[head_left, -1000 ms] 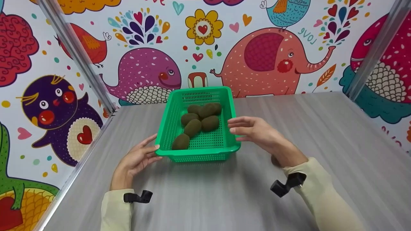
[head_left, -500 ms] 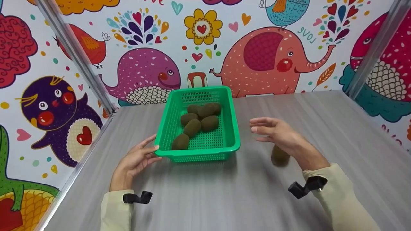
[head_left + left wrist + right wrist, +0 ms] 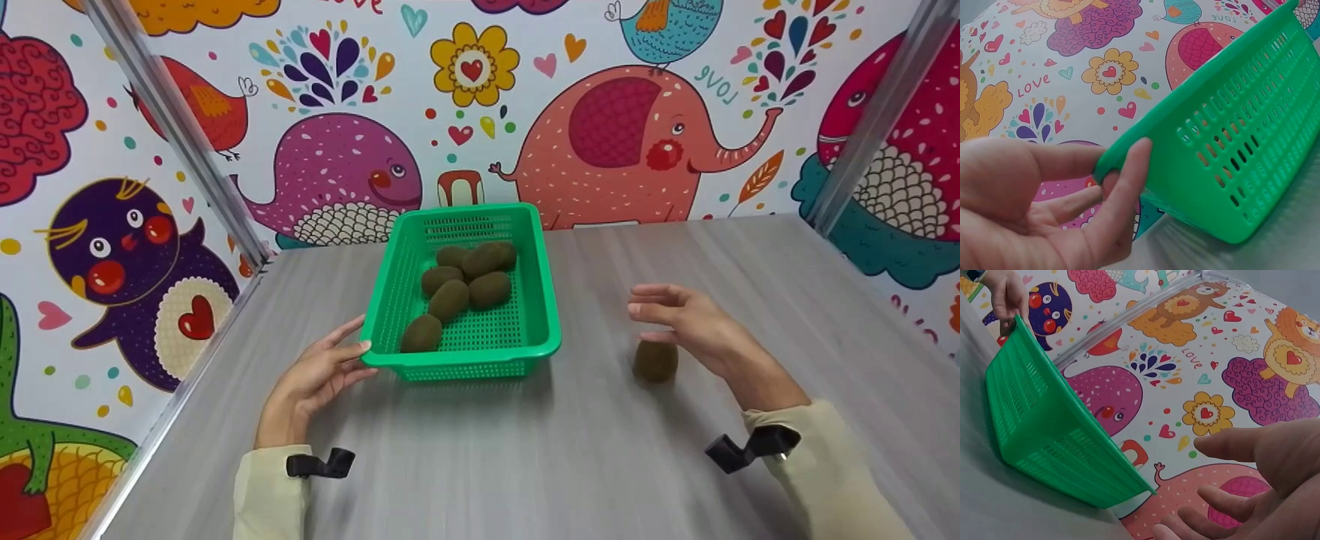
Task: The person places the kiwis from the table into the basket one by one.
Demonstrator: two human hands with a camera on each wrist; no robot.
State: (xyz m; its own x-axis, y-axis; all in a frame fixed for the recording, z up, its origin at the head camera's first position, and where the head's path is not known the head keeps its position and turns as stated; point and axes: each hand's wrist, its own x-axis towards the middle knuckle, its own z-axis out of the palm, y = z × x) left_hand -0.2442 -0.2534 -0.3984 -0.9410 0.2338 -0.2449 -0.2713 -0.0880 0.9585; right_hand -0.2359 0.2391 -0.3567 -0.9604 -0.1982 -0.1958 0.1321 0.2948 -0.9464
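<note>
A green plastic basket [image 3: 525, 350] with slotted walls stands on the table and holds several brown kiwis [image 3: 448, 301]. My left hand [image 3: 315, 375] grips the basket's near left corner, its thumb and fingers about the rim, as the left wrist view shows up close. One more kiwi [image 3: 655, 363] lies on the table to the right of the basket. Over and just beyond that kiwi is my right hand [image 3: 697, 326], fingers loosely spread and apart from the thumb. Nothing is between them in the right wrist view, where the palm [image 3: 1280, 495] faces the basket.
The grey table [image 3: 480, 457] runs back to a wall [image 3: 480, 165] printed with cartoon animals. Metal posts [image 3: 172, 120] stand at the left and right corners. A black wrist camera [image 3: 322, 463] sits on each sleeve.
My right hand has drawn away from the basket's right side, moving right and slightly nearer, and the loose kiwi has come into view below it. The left hand and basket have stayed put.
</note>
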